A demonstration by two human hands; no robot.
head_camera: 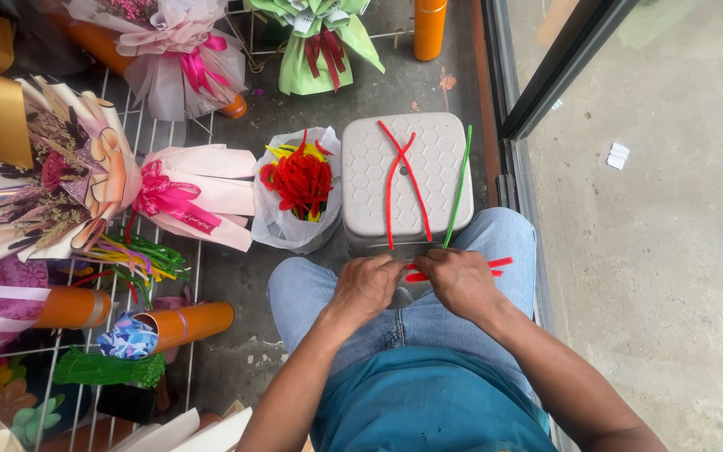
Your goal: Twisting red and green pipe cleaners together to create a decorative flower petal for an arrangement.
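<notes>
Above the lap, left hand (367,287) and right hand (460,282) pinch red pipe cleaners (453,269) in closed fingers, working close; spares lie on the stool (361,167).

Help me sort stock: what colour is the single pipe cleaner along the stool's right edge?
Green pipe cleaner, clearest in the head view.

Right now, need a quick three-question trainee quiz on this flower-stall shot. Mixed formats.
1. True or false: both hands grip red fuzzy wire over the lap.
2. What lies on the stool top? A) scissors B) two crossed red wires and a green one C) a ribbon roll
3. Fill in: the white bag left of the stool holds mostly ___ wires.

Key
1. True: left hand and right hand pinch the red fuzzy wire.
2. B: red wires, green wire, stool.
3. Red: white bag.
</notes>
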